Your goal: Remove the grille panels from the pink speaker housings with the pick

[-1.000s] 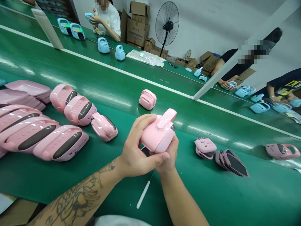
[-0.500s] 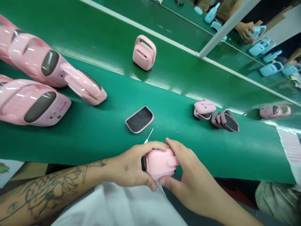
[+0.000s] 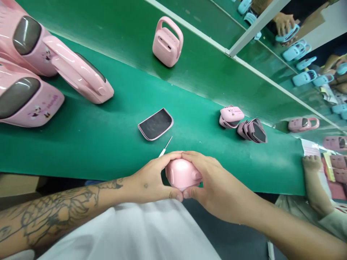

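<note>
Between my two hands is a pink plastic housing (image 3: 182, 174) with rounded edges, held at the bench's near edge. My left hand (image 3: 158, 180) wraps its left side and my right hand (image 3: 210, 178) its right side; the fingertips meet at the top and the thumbs nearly touch below. Its underside is hidden. Just beyond my left fingers lies a small screwdriver (image 3: 165, 147) with a white handle and thin shaft. Farther back, a loose panel (image 3: 155, 124) with a dark face and pink rim rests on the green mat.
Glossy pink handled devices (image 3: 78, 68) crowd the left. Another pink device (image 3: 168, 43) stands on the green ledge. Stacked pink covers (image 3: 231, 116) and dark-faced panels (image 3: 252, 130) sit to the right. A co-worker's arm (image 3: 314, 180) rests at far right; blue devices (image 3: 305, 77) lie across the divider.
My view has shifted, so the bench items sit higher in the picture. My fingers have closed together over the pink housing, which has turned slightly. A co-worker's arm now shows at right.
</note>
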Demonstrator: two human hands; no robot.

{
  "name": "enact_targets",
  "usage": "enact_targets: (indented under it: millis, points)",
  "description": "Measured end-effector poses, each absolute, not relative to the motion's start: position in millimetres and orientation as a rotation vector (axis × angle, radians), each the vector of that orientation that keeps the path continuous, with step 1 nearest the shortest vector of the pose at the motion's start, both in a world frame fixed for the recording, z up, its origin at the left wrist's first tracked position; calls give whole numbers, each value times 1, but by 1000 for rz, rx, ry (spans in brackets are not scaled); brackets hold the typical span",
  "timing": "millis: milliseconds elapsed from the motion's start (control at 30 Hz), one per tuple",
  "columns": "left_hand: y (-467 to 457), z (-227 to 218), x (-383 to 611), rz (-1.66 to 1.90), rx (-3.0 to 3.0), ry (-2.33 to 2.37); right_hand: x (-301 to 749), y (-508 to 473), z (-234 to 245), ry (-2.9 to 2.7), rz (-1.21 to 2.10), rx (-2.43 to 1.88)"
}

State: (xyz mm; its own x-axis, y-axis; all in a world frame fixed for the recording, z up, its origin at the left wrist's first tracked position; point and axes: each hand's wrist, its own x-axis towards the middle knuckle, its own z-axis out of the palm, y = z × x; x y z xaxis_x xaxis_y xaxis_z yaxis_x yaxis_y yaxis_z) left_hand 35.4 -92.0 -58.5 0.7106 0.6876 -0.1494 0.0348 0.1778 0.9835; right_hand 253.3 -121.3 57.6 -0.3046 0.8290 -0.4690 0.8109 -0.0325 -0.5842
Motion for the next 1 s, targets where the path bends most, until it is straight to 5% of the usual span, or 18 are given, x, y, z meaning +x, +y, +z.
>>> enact_targets:
  millis: [233, 1000]
  points:
    - [-96, -59, 30, 410, 1404, 713, 248, -117, 61, -2065, 1470, -1820]
    - [-91, -55, 45, 599, 1368, 669, 253, -139, 43, -2144, 1136, -1711]
